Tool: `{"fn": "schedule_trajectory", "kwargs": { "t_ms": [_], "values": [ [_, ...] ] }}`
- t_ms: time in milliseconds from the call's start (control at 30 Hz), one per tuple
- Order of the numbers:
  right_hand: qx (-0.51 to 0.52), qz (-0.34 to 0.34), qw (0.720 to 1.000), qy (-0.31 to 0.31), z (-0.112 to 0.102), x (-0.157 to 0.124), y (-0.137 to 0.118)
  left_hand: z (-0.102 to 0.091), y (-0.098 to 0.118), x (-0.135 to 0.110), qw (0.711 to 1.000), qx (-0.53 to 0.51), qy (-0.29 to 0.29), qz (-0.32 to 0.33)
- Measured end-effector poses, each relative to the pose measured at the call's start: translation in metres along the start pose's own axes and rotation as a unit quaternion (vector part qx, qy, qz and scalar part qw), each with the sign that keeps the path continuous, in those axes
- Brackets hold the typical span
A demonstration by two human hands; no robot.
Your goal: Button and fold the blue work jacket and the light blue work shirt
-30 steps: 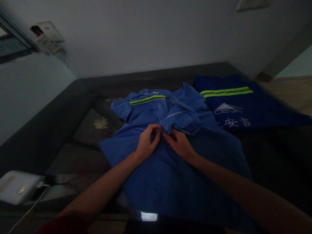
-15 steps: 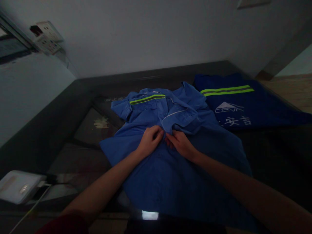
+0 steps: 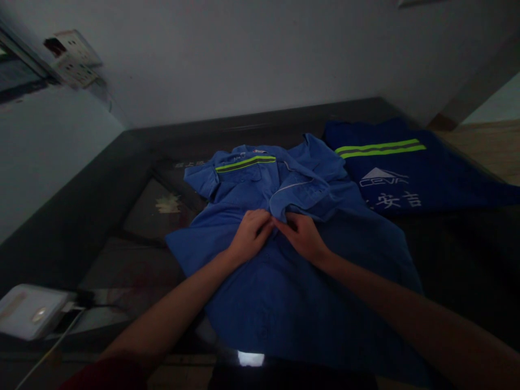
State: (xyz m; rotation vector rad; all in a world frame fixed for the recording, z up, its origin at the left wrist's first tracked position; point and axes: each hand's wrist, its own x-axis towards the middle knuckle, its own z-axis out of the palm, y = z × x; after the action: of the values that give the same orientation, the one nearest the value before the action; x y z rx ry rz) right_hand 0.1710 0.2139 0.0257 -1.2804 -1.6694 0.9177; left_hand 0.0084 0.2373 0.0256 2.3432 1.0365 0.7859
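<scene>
A blue short-sleeved work shirt lies spread out, collar end away from me, with a yellow-green reflective stripe across its chest. My left hand pinches the shirt's front near the middle, where its two front edges meet. Close against it, my right hand grips the edge of the other front panel, which folds back and shows white piping. The fingertips of both hands nearly touch. Whatever small part lies between the fingers, such as a button, is hidden.
A darker blue garment with a reflective stripe and white lettering lies at the right on the dark table. At the left are a white device with a cable and a small pale pile. Wall sockets hang above.
My right hand has moved slightly left, and its fingertips now meet those of my left hand. The shirt has hardly shifted.
</scene>
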Motion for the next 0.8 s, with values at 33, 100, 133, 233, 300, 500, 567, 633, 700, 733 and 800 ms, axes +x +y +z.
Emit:
{"fn": "schedule_trajectory", "kwargs": {
  "t_ms": [33,100,133,233,300,500,567,633,700,733,800],
  "values": [
    [0.01,0.0,1.0,0.002,-0.0004,0.0001,0.0002,0.0003,0.0003,-0.0006,1.0,0.019,0.002,0.013],
    [0.035,0.001,0.999,-0.007,-0.0013,-0.0006,0.0015,0.0002,0.0011,-0.0015,0.998,0.05,0.005,0.037],
    [0.049,0.006,0.999,-0.012,-0.0017,-0.0012,0.0023,-0.0001,0.0015,-0.0017,0.997,0.061,0.006,0.047],
    [0.095,0.045,0.994,-0.039,-0.0026,-0.003,0.0045,-0.0012,0.0023,-0.0019,0.994,0.079,0.008,0.07],
    [0.125,0.073,0.988,-0.056,-0.0026,-0.0039,0.0051,-0.0015,0.0024,-0.0019,0.993,0.084,0.013,0.078],
    [0.143,0.078,0.985,-0.055,-0.0015,-0.0038,0.0035,-0.0012,0.0043,-0.0011,0.996,0.058,0.034,0.057],
    [0.14,0.073,0.986,-0.054,-0.0012,-0.0029,0.0025,-0.0009,0.0059,-0.0009,0.997,0.043,0.037,0.044],
    [0.134,0.068,0.987,-0.05,-0.0012,-0.0022,0.0021,-0.0009,0.0071,-0.0007,0.998,0.032,0.035,0.031],
    [0.123,0.062,0.99,-0.041,-0.0017,-0.0022,0.0025,-0.0016,0.0072,-0.0001,0.999,0.013,0.045,-0.002],
    [0.114,0.056,0.991,-0.034,-0.0021,-0.0024,0.003,-0.0025,0.0067,0.0003,0.998,-0.005,0.058,-0.031],
    [0.095,0.04,0.995,-0.017,-0.0033,-0.0032,0.0041,-0.0049,0.0045,0.0017,0.989,-0.052,0.094,-0.099]
  ]
}}
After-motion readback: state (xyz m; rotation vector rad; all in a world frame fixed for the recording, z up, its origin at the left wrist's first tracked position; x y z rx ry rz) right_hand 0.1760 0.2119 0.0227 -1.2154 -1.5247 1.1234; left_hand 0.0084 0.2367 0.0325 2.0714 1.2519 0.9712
